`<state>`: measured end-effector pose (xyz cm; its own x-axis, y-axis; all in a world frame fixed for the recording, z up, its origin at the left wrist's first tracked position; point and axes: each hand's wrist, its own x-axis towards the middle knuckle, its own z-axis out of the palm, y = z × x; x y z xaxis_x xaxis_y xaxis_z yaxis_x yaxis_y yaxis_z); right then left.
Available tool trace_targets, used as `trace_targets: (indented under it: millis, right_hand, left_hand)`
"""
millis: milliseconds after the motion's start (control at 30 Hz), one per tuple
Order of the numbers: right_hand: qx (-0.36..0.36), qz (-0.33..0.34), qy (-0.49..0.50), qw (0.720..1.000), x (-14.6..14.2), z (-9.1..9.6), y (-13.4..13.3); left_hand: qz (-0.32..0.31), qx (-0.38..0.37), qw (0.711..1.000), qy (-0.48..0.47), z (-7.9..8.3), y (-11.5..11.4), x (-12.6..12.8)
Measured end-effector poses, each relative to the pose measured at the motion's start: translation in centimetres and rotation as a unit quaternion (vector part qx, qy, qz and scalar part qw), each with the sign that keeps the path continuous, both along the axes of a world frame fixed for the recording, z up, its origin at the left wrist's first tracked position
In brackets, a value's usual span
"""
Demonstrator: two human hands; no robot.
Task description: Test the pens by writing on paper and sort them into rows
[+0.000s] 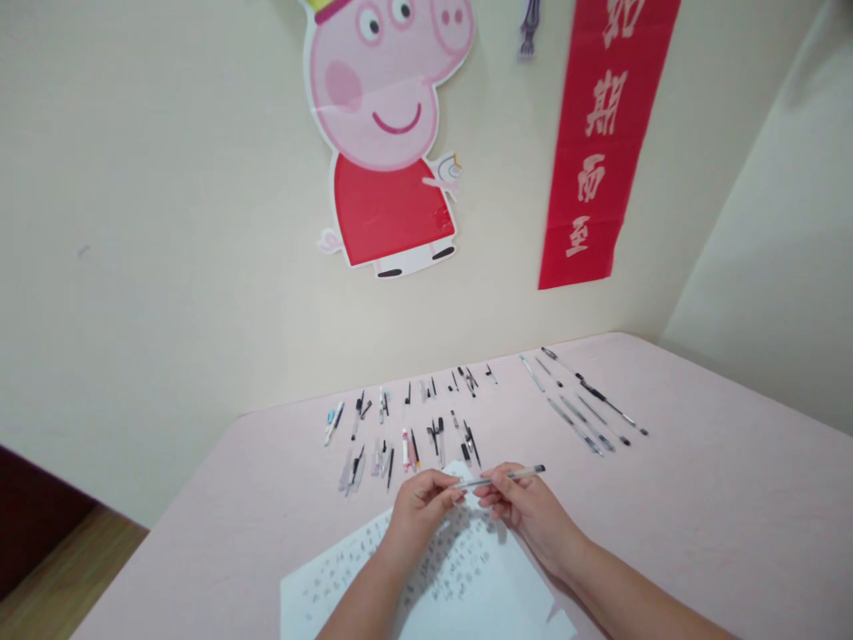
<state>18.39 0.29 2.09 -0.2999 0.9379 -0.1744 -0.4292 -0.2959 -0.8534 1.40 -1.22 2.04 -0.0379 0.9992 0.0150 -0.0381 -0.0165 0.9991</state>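
Observation:
A clear-barrelled pen [530, 472] with a dark end is held level between my two hands, above a sheet of paper [493, 596] covered in handwriting. My left hand [424, 502] pinches the pen's left end, whose tip is hidden by the fingers. Thumb and fingers of my right hand [523, 507] close around the barrel, and the dark end sticks out past them to the right. Just beyond my hands lie disassembled pen parts, among them a white and pink pen body [406, 450] and black pieces [435, 437].
Several pen parts, such as a blue and white pen [334, 424], lie in rows on the pink table [720, 498]. Long pens and refills [574, 427] lie at the back right. Behind stands a wall with a pig cutout [393, 209] and a red banner [603, 151].

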Motion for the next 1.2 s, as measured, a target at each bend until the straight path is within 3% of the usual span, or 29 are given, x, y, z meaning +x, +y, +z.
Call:
trace_targets:
  millis: [267, 500, 633, 733, 867, 1067, 1200]
  right_hand:
    - [0.019, -0.008, -0.018, 1.0, 0.1, 0.4, 0.1]
    - [0.063, -0.122, -0.101, 0.985, 2.1, 0.2, 1.8]
    - [0.141, -0.056, -0.215, 0.965, 2.5, 0.0, 2.2]
    - [0.237, 0.014, -0.297, 0.925, 2.3, 0.0, 1.8]
    - [0.331, 0.056, -0.425, 0.841, 2.2, -0.1, 1.1]
    - [0.342, -0.009, -0.552, 0.76, 3.0, 0.0, 2.3]
    - [0.293, -0.078, -0.697, 0.649, 4.9, 1.0, 6.0]
  left_hand:
    - [0.002, 0.02, 1.0, 0.018, 0.1, 0.1, 0.3]
    - [0.045, 0.005, 0.999, -0.025, -0.6, 0.8, -0.8]
    - [0.09, -0.019, 0.993, -0.077, -0.8, 1.2, -1.2]
    - [0.115, -0.025, 0.984, -0.132, -0.7, 1.4, -1.4]
    - [0.115, -0.038, 0.976, -0.183, -0.2, 1.4, -1.4]
    - [0.101, -0.057, 0.979, -0.166, -0.2, 1.2, -1.4]
    - [0.084, -0.057, 0.986, -0.134, -0.9, 1.4, -1.5]
